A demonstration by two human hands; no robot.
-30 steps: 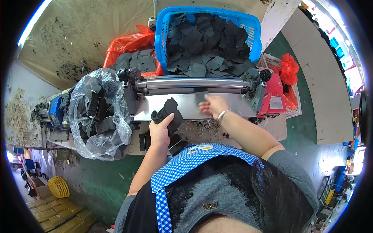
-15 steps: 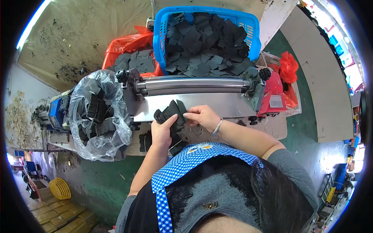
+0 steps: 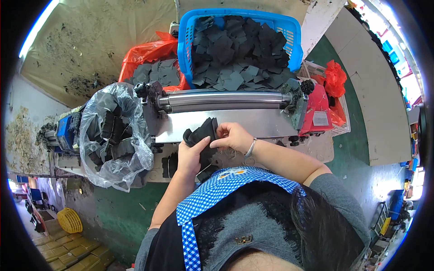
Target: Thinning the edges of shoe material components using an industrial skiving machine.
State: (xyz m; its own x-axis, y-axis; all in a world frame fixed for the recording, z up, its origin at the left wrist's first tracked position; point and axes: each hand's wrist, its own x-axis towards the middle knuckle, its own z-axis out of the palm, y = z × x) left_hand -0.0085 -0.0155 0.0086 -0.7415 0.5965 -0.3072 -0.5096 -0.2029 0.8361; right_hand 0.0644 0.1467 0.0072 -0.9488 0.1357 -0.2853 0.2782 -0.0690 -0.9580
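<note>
My left hand (image 3: 192, 152) is closed round a stack of thin black sheets (image 3: 201, 132), thumb on top, just in front of the steel plate (image 3: 253, 121) of a roller machine. The fingers of my right hand (image 3: 231, 137) are bent and pinch at the right edge of that same stack. Several loose rubber bands (image 3: 222, 158) lie on the worktop below my right hand. More black bundles (image 3: 169, 165) rest beside my left wrist, partly hidden by it.
Behind the steel rollers (image 3: 226, 97), a blue basket (image 3: 182, 45) holds many black pieces. A red bag (image 3: 135, 52) with more pieces stands to its left. Left of the machine sits a clear plastic bag (image 3: 92, 158) of banded bundles. A red machine housing (image 3: 315, 108) is on the right.
The sheets in my left hand have gone from fanned out to more closely gathered. Both hands shifted only slightly, and my right fingers have moved in against the stack's edge.
</note>
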